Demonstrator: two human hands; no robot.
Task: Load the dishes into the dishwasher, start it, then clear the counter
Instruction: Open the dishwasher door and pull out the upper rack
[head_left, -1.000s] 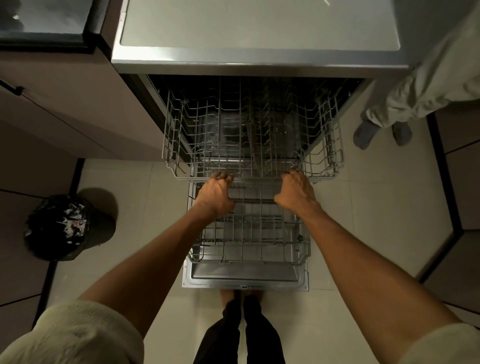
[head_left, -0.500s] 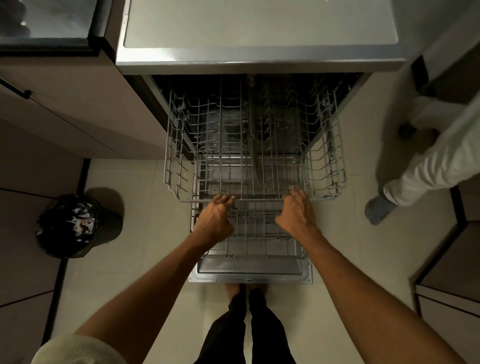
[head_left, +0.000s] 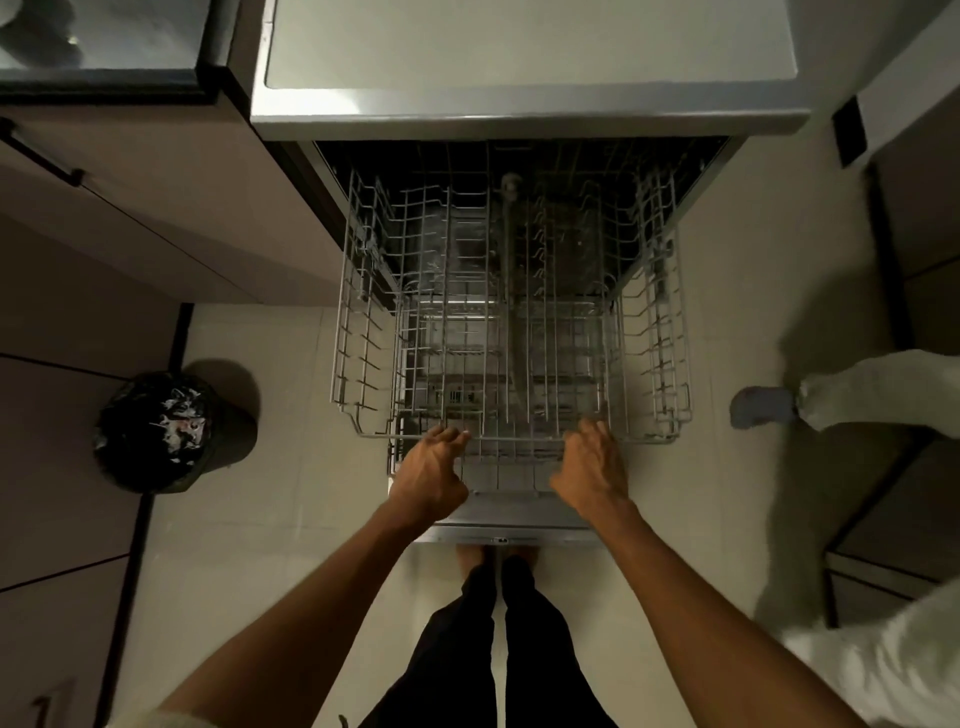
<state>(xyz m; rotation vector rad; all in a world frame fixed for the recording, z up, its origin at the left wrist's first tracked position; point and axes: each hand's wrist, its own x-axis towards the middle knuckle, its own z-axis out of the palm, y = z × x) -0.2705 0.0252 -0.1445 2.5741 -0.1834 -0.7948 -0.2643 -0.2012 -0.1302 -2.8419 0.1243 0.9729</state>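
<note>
**Both hands on the front bar of the upper rack**

The person stands in front of the open dishwasher (head_left: 530, 111) and looks straight down. The upper rack (head_left: 511, 322) is pulled far out from the machine, and no dishes can be seen in it. Under it, the lower rack (head_left: 519, 470) shows through the wires, and it sits over the lowered door (head_left: 511, 519).

The left hand (head_left: 428, 475) is at the front bar of the upper rack, left of the middle. Its fingers (head_left: 449, 435) are curled over the bar and touch it. The right hand (head_left: 592, 467) is at the same bar, right of the middle, and its fingers (head_left: 589, 434) also bend over the wire. How firmly each hand closes around the bar cannot be told from above, but both clearly hook it. The two hands are well apart, with a free part of the bar between them.

The person's legs in dark trousers (head_left: 498, 649) are below the door edge, with the feet just beside it.

To the left, on the tiled floor (head_left: 291, 415), stands a round bin with a black bag (head_left: 156, 431), near the brown cabinet (head_left: 156, 208). On the right side a second person's leg in light trousers (head_left: 883, 405) and a foot in a grey sock (head_left: 761, 408) are on the floor, well apart from the rack. The light is dim and the inside of the machine is dark.
</note>
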